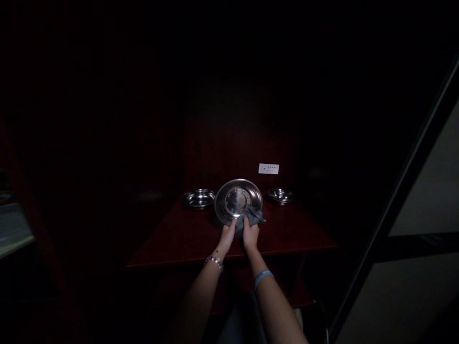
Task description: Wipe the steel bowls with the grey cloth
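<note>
A large round metal plate is tilted up above the dark red table, its inner face toward me. My left hand is closed on its lower rim. In my right hand is a dark grey cloth, pressed against the plate's lower right edge. The fingers of both hands are partly hidden behind the plate and cloth. On the table, a metal dish lies to the left of the plate, and several stacked metal bowls sit to its right.
A white socket panel is on the dark red back wall. The table's front edge runs below my hands. A dark frame with pale panels stands at the right, and a pale surface shows at far left.
</note>
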A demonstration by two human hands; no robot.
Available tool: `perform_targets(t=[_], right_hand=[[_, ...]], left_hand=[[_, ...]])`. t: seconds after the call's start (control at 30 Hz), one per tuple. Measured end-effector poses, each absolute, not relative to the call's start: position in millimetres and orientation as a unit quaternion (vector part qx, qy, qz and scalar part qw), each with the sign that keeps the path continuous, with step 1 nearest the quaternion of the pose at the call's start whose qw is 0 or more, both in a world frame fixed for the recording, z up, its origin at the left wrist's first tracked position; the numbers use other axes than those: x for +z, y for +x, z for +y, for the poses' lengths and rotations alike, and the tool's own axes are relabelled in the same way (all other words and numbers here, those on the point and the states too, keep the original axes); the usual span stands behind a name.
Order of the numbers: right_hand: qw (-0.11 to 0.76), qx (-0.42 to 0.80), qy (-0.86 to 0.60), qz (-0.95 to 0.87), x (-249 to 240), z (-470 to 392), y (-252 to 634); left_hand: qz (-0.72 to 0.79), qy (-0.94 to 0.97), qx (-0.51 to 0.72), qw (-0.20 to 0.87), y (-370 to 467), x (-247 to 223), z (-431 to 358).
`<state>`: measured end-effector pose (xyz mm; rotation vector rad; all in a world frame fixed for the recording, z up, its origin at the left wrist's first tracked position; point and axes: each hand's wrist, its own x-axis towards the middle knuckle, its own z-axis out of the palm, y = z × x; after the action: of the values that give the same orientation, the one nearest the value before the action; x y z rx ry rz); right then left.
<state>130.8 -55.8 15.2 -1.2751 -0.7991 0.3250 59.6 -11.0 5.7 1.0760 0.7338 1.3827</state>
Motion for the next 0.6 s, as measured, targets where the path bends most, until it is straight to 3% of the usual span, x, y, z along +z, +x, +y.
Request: perform_targets(t=[0.6], right_hand=[[0.721, 0.157, -0.575, -0.353, 14.4, -53.9, 131.4]], left_hand=[[0.305, 0.471, 0.588, 0.583, 59.5, 7.7, -12.9]])
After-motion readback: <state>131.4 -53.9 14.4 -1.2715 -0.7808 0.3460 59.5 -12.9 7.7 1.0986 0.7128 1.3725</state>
